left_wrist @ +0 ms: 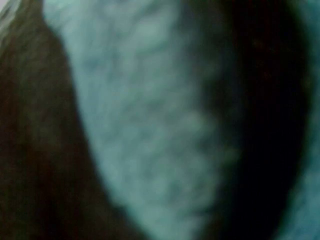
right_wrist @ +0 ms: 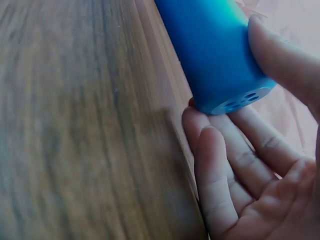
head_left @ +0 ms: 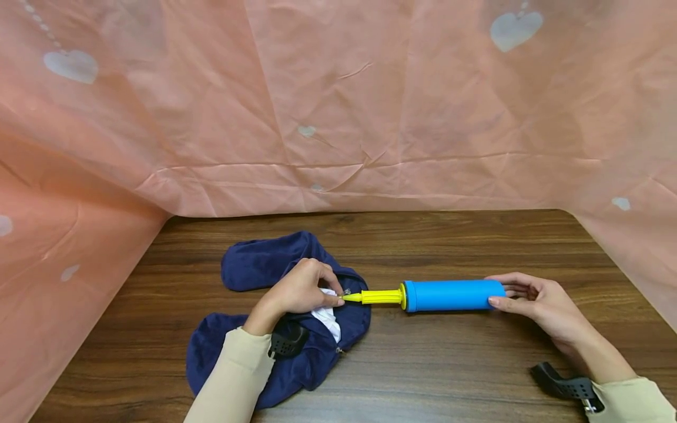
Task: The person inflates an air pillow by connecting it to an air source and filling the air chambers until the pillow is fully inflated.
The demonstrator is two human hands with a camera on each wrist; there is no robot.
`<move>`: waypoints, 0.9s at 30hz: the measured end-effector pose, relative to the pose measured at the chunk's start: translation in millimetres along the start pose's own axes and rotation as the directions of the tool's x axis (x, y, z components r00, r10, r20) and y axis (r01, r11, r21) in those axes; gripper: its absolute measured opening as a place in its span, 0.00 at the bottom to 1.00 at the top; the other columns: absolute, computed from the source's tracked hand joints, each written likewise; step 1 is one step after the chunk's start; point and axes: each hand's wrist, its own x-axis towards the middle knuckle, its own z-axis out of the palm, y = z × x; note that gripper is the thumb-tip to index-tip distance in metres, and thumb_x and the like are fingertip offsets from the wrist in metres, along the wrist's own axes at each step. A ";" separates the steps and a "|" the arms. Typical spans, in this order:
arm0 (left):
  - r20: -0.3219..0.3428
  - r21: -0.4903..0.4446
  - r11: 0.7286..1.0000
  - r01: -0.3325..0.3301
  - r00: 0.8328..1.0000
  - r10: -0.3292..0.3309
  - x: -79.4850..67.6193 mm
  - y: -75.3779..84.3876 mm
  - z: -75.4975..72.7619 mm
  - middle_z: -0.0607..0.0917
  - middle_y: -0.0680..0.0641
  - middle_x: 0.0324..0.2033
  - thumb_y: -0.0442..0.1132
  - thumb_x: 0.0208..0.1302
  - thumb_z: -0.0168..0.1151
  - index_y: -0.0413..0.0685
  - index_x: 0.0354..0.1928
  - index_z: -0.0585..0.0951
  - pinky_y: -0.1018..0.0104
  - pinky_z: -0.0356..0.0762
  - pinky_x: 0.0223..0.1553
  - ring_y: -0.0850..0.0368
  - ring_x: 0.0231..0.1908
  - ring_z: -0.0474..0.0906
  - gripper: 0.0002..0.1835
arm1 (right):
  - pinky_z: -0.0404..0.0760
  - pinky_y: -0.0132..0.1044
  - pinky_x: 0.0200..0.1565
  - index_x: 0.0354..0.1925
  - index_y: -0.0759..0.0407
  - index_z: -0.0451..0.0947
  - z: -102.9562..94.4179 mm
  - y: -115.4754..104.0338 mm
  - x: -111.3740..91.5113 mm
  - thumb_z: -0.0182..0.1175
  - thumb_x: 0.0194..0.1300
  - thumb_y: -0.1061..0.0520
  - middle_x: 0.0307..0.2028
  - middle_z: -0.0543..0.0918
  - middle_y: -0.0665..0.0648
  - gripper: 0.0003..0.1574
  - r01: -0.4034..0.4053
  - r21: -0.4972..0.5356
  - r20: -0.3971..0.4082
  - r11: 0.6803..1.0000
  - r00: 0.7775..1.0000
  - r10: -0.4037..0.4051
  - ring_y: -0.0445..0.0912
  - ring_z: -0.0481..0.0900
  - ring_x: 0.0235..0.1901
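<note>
A navy U-shaped neck pillow (head_left: 264, 264) lies on the brown wood-grain table (head_left: 455, 364), its two arms toward the left. White lining (head_left: 328, 320) shows through an opening at its curved end, with a small zipper pull (head_left: 339, 351) near the edge. A hand pump (head_left: 449, 295) with a blue barrel stretches off to the right, its yellow nozzle (head_left: 381, 296) reaching over the pillow's rim. The left hand (head_left: 307, 288) pinches the nozzle's tapered tip between thumb and forefinger, beside the lining; whether it also grips a valve cannot be told, since the left wrist view is too blurred. The right hand (head_left: 545, 308) holds the barrel's far end, thumb on the near side and other fingers behind; the right wrist view shows small holes in that end. Pink cloth (head_left: 328, 88) with pale hearts hangs around the table.
</note>
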 end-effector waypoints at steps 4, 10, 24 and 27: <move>-0.004 -0.002 1.000 0.022 1.000 -0.023 -0.1 1.2 -0.2 0.93 0.55 0.38 0.38 0.60 0.81 0.51 0.35 0.95 0.71 0.80 0.40 0.68 0.36 0.81 0.02 | 0.84 0.32 0.42 0.65 0.54 0.84 -11.2 4.8 -1.4 0.70 0.73 0.61 0.47 0.90 0.33 0.24 0.024 0.016 -0.001 1.000 1.000 -0.024 0.34 0.87 0.44; -0.004 -0.011 0.999 0.038 0.999 -0.038 0.8 0.4 -0.9 0.93 0.55 0.38 0.39 0.60 0.81 0.53 0.34 0.95 0.71 0.80 0.41 0.68 0.38 0.82 0.02 | 0.81 0.28 0.43 0.65 0.50 0.85 -41.9 28.6 -4.4 0.64 0.75 0.68 0.51 0.91 0.33 0.26 0.033 0.187 -0.017 0.982 0.999 -0.031 0.32 0.87 0.47; 0.026 -0.033 0.999 0.005 1.000 -0.004 7.1 3.4 1.8 0.93 0.55 0.38 0.39 0.62 0.81 0.51 0.36 0.95 0.71 0.81 0.42 0.67 0.39 0.82 0.02 | 0.75 0.19 0.44 0.57 0.32 0.85 -91.4 75.2 -31.5 0.57 0.77 0.72 0.51 0.87 0.27 0.34 0.055 0.213 -0.105 0.975 0.994 -0.033 0.26 0.82 0.47; 0.025 -0.033 0.999 -0.020 0.999 0.021 9.5 4.4 2.8 0.92 0.55 0.37 0.38 0.61 0.81 0.50 0.36 0.95 0.71 0.81 0.42 0.68 0.38 0.82 0.02 | 0.77 0.22 0.41 0.56 0.28 0.85 -90.4 70.9 -34.3 0.59 0.77 0.70 0.48 0.87 0.25 0.33 0.012 0.123 -0.114 0.992 0.994 0.002 0.27 0.84 0.43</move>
